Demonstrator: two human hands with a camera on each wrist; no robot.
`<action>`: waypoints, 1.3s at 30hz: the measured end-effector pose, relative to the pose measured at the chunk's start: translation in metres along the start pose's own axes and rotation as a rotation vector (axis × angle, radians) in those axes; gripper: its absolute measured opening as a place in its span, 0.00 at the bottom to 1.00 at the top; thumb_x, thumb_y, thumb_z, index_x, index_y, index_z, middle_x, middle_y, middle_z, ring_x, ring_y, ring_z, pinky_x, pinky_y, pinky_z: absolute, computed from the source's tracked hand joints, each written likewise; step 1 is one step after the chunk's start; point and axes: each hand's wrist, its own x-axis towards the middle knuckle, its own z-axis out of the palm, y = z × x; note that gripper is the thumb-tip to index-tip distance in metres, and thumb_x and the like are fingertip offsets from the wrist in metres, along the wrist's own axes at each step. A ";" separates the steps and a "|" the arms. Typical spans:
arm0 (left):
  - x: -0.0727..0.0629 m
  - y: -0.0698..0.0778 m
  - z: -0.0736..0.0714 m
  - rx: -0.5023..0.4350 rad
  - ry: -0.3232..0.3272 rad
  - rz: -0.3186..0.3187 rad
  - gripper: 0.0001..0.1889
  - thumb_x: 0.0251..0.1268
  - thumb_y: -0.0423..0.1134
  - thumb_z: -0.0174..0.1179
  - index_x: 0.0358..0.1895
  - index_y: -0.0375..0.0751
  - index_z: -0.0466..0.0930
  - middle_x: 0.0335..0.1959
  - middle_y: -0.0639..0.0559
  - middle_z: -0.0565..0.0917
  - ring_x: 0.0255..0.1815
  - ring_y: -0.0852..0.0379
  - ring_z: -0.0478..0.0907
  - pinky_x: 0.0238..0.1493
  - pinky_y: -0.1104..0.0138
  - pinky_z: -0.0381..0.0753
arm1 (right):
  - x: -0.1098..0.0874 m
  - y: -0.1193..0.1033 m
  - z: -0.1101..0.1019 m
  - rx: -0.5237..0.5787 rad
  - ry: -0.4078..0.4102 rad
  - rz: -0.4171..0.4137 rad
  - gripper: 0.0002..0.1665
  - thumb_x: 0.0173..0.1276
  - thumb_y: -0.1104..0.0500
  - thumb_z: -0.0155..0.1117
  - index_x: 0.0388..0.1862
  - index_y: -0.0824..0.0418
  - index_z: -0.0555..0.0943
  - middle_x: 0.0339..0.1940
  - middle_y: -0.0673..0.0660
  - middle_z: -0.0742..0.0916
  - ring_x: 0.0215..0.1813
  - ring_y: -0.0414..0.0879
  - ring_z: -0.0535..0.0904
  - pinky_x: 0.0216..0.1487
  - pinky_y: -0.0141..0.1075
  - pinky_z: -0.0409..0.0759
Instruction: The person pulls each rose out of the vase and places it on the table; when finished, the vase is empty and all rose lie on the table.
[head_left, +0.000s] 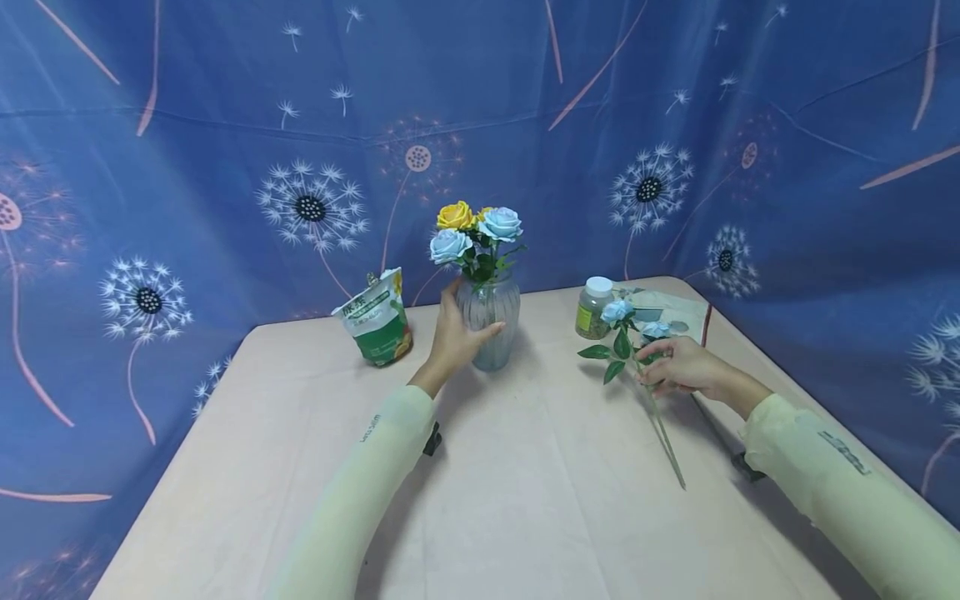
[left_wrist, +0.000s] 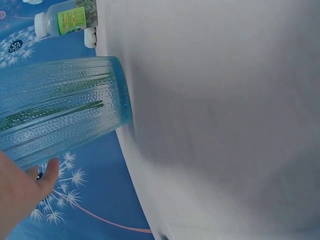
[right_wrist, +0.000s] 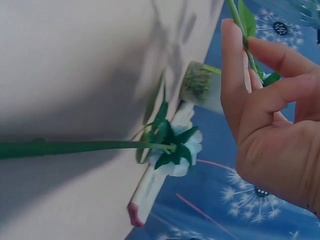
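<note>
A ribbed clear glass vase (head_left: 491,321) stands upright with blue roses (head_left: 450,247) and yellow roses (head_left: 456,216) in it. My left hand (head_left: 453,337) holds its left side, thumb across the front and fingers partly hidden behind; green stems show through the glass in the left wrist view. With thumb and fingertips, my right hand (head_left: 686,367) pinches the leafy stem of a light blue rose (head_left: 617,312), its lower stem slanting toward me. Another light blue rose (right_wrist: 182,155) lies on the table below that hand, its long stem (right_wrist: 75,147) crossing the right wrist view.
Left of the vase stands a green-and-white pouch (head_left: 381,325). Toward the back right are a white-lidded jar (head_left: 592,310) with a yellow-green label and a flat printed item (head_left: 686,308) with a red edge. A blue dandelion-patterned curtain (head_left: 480,83) hangs behind the pale tablecloth (head_left: 495,500).
</note>
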 end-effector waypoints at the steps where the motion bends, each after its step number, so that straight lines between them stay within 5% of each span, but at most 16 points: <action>1: 0.000 0.000 0.000 0.000 0.000 0.002 0.56 0.51 0.51 0.76 0.77 0.40 0.46 0.74 0.41 0.59 0.76 0.46 0.58 0.74 0.55 0.58 | 0.002 0.002 0.000 -0.008 -0.005 0.010 0.36 0.62 0.67 0.65 0.68 0.74 0.66 0.43 0.65 0.88 0.28 0.50 0.87 0.14 0.28 0.62; 11: 0.001 0.000 -0.002 -0.037 -0.004 -0.007 0.57 0.51 0.53 0.76 0.77 0.44 0.46 0.75 0.44 0.58 0.76 0.48 0.57 0.75 0.55 0.57 | 0.012 0.016 0.005 -0.023 -0.027 0.042 0.35 0.60 0.68 0.67 0.65 0.77 0.67 0.33 0.62 0.90 0.23 0.51 0.86 0.12 0.26 0.64; 20: 0.001 0.000 -0.002 -0.035 0.003 -0.018 0.57 0.50 0.53 0.77 0.77 0.43 0.46 0.75 0.44 0.59 0.76 0.48 0.57 0.74 0.55 0.58 | 0.016 0.022 0.005 -0.010 -0.039 0.049 0.35 0.62 0.69 0.64 0.66 0.78 0.65 0.42 0.64 0.89 0.28 0.53 0.88 0.12 0.25 0.63; 39: 0.000 -0.002 -0.001 -0.016 -0.008 -0.007 0.58 0.51 0.56 0.75 0.78 0.44 0.45 0.75 0.44 0.57 0.77 0.48 0.55 0.74 0.54 0.58 | 0.025 0.028 0.003 -0.016 -0.035 0.096 0.35 0.64 0.67 0.65 0.68 0.77 0.65 0.38 0.60 0.90 0.27 0.50 0.88 0.12 0.24 0.62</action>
